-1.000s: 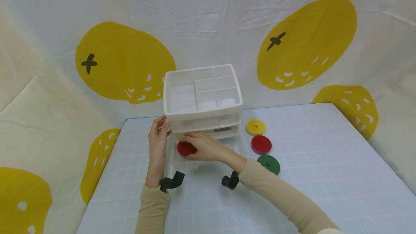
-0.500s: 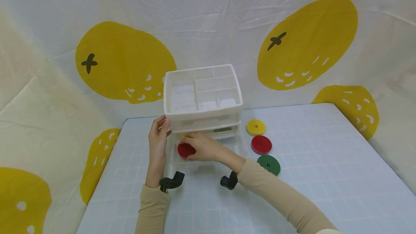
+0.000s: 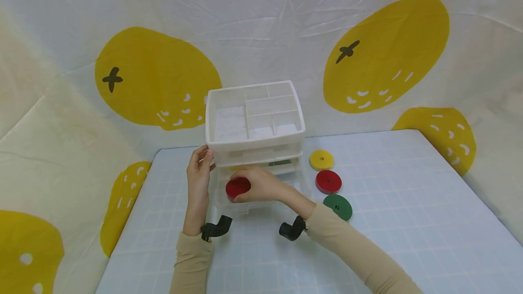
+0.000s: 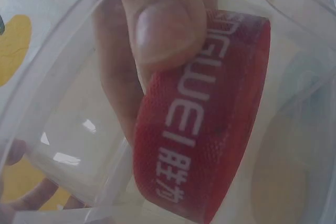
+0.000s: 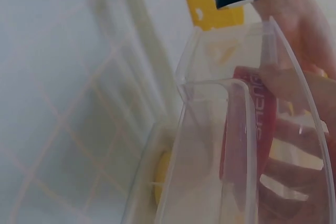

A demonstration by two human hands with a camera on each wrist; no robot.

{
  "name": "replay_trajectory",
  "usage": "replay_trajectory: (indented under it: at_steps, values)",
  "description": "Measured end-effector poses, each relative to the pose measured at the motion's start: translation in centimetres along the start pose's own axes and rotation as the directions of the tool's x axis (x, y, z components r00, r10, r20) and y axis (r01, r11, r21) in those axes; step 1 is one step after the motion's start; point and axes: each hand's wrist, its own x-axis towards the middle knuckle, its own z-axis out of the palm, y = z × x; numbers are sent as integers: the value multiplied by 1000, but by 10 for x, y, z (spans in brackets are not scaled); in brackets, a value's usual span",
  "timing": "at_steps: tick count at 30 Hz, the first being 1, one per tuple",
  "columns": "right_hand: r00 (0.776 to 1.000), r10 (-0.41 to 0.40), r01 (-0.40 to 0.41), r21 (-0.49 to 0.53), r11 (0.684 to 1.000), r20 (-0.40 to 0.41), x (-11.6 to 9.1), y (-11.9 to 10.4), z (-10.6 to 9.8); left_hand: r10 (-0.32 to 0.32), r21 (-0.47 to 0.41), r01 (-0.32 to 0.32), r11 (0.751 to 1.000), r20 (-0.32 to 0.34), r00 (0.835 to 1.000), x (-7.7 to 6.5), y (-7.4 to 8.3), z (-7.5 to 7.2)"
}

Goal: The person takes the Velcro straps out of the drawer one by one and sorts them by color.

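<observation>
In the head view my right hand (image 3: 261,184) reaches into the pulled-out lower drawer (image 3: 296,187) of a white plastic drawer unit (image 3: 257,142). Thumb and fingers pinch a red roll of woven tape (image 3: 237,188), tilted, with white lettering on its outer band. The left wrist view shows this red roll (image 4: 205,124) close up through the clear drawer wall, thumb on its edge. My left hand (image 3: 199,167) grips the front left corner of the unit, thumb in front and fingers along the side.
To the right of the unit lie a yellow roll (image 3: 321,160), a red roll (image 3: 328,182) and a green roll (image 3: 338,207) in a line on the blue checked tablecloth (image 3: 408,203). A divided tray (image 3: 261,112) tops the unit. Something green (image 3: 279,163) shows in a higher drawer.
My right hand has shifted slightly to the right with the red roll of tape inside the drawer. My left hand stays at the unit's corner.
</observation>
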Motion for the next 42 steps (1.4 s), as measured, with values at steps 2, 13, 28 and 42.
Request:
replay_trajectory:
  at_steps: [2,13,28,42]
  values:
    - [1000,12,-12,22,1000,-8,-3,1,-1,3,2,-3,1000,0,1000,0,0,0]
    - [993,73,-63,117,991,-88,-21,4,-7,-3,13,3,1000,-6,1000,0,0,1]
    - [963,206,-164,226,960,-176,-60,11,-30,-4,33,5,999,-19,1000,0,1,1]
    - [921,271,-211,228,951,-281,-100,17,-56,9,27,-9,1000,-11,1000,0,0,1]
